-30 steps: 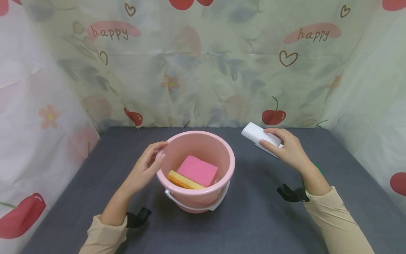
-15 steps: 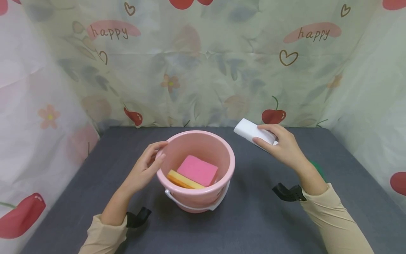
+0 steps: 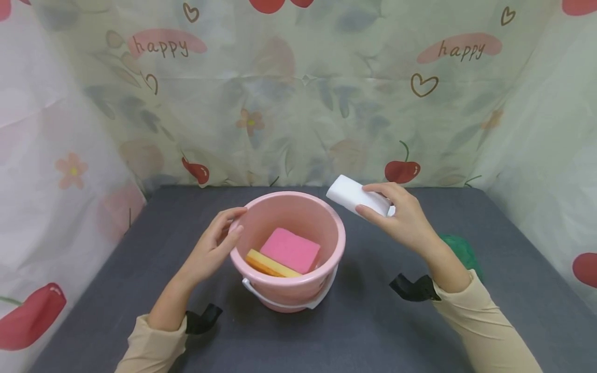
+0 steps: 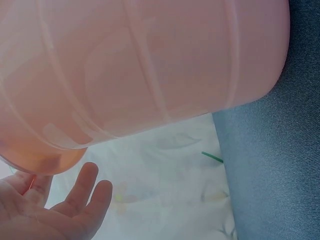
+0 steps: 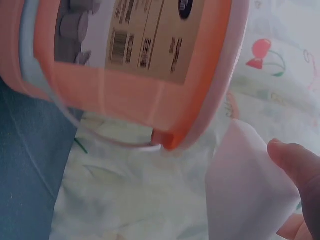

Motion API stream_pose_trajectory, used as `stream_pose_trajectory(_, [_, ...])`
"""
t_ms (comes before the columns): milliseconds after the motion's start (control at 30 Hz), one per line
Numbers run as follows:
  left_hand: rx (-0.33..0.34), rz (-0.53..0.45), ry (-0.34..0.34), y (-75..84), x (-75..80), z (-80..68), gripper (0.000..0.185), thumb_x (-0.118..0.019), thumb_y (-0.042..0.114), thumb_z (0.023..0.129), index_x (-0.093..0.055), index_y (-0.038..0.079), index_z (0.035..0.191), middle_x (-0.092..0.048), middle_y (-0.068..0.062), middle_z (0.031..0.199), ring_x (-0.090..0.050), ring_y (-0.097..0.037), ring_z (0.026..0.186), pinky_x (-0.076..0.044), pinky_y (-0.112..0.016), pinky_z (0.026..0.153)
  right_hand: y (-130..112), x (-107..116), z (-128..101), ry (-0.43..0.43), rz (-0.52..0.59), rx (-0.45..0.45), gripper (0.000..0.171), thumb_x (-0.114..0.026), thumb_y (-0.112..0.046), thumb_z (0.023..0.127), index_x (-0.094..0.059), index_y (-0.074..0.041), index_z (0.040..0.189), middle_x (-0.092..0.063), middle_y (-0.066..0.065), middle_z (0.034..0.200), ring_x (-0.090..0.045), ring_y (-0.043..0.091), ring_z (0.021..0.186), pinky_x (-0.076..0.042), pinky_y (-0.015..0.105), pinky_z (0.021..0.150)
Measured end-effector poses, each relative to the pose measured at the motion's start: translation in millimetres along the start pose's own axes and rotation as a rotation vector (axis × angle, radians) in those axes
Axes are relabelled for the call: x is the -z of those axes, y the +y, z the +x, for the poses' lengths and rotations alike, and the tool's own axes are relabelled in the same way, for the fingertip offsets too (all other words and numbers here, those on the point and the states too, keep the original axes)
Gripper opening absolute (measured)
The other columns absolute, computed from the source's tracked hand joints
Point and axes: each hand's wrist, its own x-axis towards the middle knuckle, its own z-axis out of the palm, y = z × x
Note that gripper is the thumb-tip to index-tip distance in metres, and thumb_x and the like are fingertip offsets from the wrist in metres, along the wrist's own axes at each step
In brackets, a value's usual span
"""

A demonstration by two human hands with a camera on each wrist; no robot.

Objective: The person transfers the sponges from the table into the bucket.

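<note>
The far cloth (image 3: 298, 114) said "happy" two times, on a pink patch on the left (image 3: 168, 44) and a pink patch on the right (image 3: 459, 48). The pink bucket (image 5: 125, 100) had a label (image 5: 95, 30) with a barcode (image 5: 119, 47); its writing was too tiny to read.

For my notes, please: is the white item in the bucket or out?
Out: in the head view, the right hand holds the white item beside the bucket, outside its rim.

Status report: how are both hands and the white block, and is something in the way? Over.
Left hand touching rim of pink bucket. Right hand gripping white block, just outside the rim. No obstacle seen between block and bucket.
</note>
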Motion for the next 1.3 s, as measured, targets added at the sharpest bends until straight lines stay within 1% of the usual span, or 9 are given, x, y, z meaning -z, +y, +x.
stream_pose_trajectory(133, [0.002, 0.004, 0.000, 0.2, -0.5, 0.5, 0.042, -0.049, 0.021, 0.096, -0.040, 0.012, 0.136, -0.043, -0.008, 0.137, -0.047, -0.024, 0.118, -0.039, -0.012, 0.091, -8.9, -7.2, -2.1, -0.013, 0.007, 0.044, 0.041, -0.069, -0.027, 0.083, -0.060, -0.012, 0.120, -0.058, 0.009, 0.123, -0.053, 0.023, 0.107, -0.044, 0.039, 0.080])
stream_pose_trajectory(333, [0.007, 0.018, 0.003, -0.8, -2.0, 1.5, 0.042, -0.049, 0.021, 0.096, -0.041, 0.012, 0.136, -0.043, -0.009, 0.137, -0.047, -0.024, 0.118, -0.041, -0.022, 0.094, -20.2, -17.1, -2.8, -0.020, 0.016, 0.102, 0.042, -0.073, -0.026, 0.080, -0.062, -0.012, 0.118, -0.060, 0.008, 0.122, -0.051, 0.023, 0.113, -0.043, 0.041, 0.087])
stream_pose_trajectory(400, [0.004, 0.018, 0.004, -1.1, -2.2, 1.5, 0.042, -0.049, 0.021, 0.096, -0.041, 0.012, 0.136, -0.043, -0.009, 0.137, -0.047, -0.024, 0.118, -0.041, -0.022, 0.094, -23.1, -20.3, -2.3, -0.027, 0.013, 0.116, 0.042, -0.073, -0.026, 0.080, -0.062, -0.012, 0.118, -0.060, 0.008, 0.122, -0.051, 0.024, 0.114, -0.042, 0.043, 0.090])
stream_pose_trajectory(567, [-0.002, 0.011, 0.005, -0.7, -1.8, 1.1, 0.041, -0.049, 0.020, 0.096, -0.041, 0.012, 0.136, -0.043, -0.008, 0.136, -0.048, -0.023, 0.117, -0.039, -0.013, 0.092, -30.4, -28.6, -1.4, -0.051, 0.022, 0.147, 0.042, -0.073, -0.027, 0.079, -0.062, -0.011, 0.117, -0.061, 0.007, 0.121, -0.050, 0.024, 0.116, -0.040, 0.045, 0.094])
stream_pose_trajectory(700, [-0.002, 0.008, 0.003, -0.5, -1.1, 0.4, 0.041, -0.049, 0.021, 0.096, -0.041, 0.013, 0.136, -0.043, -0.008, 0.136, -0.047, -0.023, 0.117, -0.038, -0.010, 0.090, -36.0, -34.9, -0.8, -0.071, 0.031, 0.166, 0.043, -0.074, -0.029, 0.078, -0.062, -0.012, 0.116, -0.061, 0.005, 0.120, -0.050, 0.023, 0.115, -0.041, 0.044, 0.094])
stream_pose_trajectory(1000, [-0.010, 0.002, 0.004, -2.1, -1.3, 0.4, 0.041, -0.049, 0.020, 0.096, -0.041, 0.013, 0.136, -0.042, -0.008, 0.137, -0.048, -0.024, 0.118, -0.038, -0.009, 0.090, -44.2, -47.1, 1.5, -0.137, 0.030, 0.167, 0.044, -0.074, -0.031, 0.077, -0.062, -0.013, 0.116, -0.060, 0.004, 0.116, -0.051, 0.021, 0.110, -0.045, 0.040, 0.088])
stream_pose_trajectory(1300, [-0.013, -0.001, -0.001, -2.4, -1.1, 0.2, 0.042, -0.049, 0.019, 0.096, -0.041, 0.013, 0.136, -0.042, -0.009, 0.137, -0.047, -0.024, 0.116, -0.039, -0.010, 0.089, -53.2, -56.4, 5.2, -0.181, 0.016, 0.200, 0.046, -0.073, -0.032, 0.078, -0.061, -0.014, 0.118, -0.060, 0.005, 0.114, -0.051, 0.021, 0.107, -0.048, 0.038, 0.085])
